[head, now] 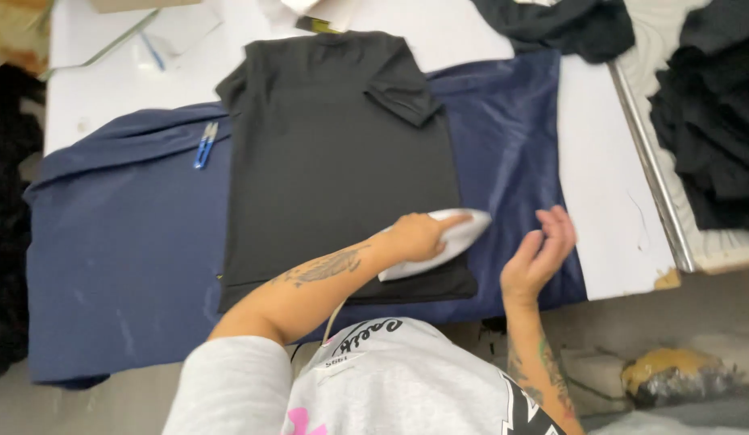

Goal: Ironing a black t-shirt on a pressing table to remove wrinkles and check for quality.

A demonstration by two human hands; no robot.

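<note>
Iron (447, 238) at shirt's (334, 153) lower-right edge

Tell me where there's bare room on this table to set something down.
White table is bare between the blue cloth and the metal rail. Blue cloth lies free left of the black shirt, below the snips. Crowded: far edge, and right beyond the rail.

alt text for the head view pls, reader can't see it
A person's left hand presses a white iron onto a folded black t-shirt laid on a navy cloth over a white table. The right hand hovers open beside it; blue snips lie on the cloth.
</note>
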